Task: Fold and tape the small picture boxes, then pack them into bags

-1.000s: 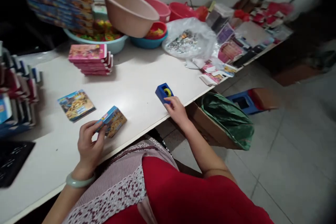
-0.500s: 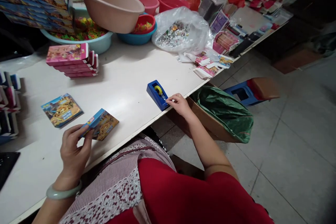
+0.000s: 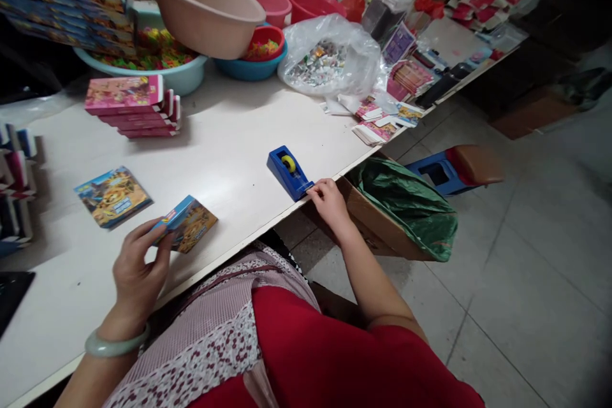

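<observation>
My left hand grips a small blue and yellow printed box by its near corner, tilted on the white table. A second box of the same print lies flat to its left. My right hand pinches at the cutter end of a blue tape dispenser by the table's front edge, its fingers closed on what looks like the tape end, which is too small to make out.
A stack of pink boxes lies further back. Basins, a clear bag of small pieces and loose cards line the far side. A carton with a green bag and a stool stand on the floor.
My right hand let the dispenser down flat on the table and slid to its cutter end at the edge. My left hand kept hold of the box.
</observation>
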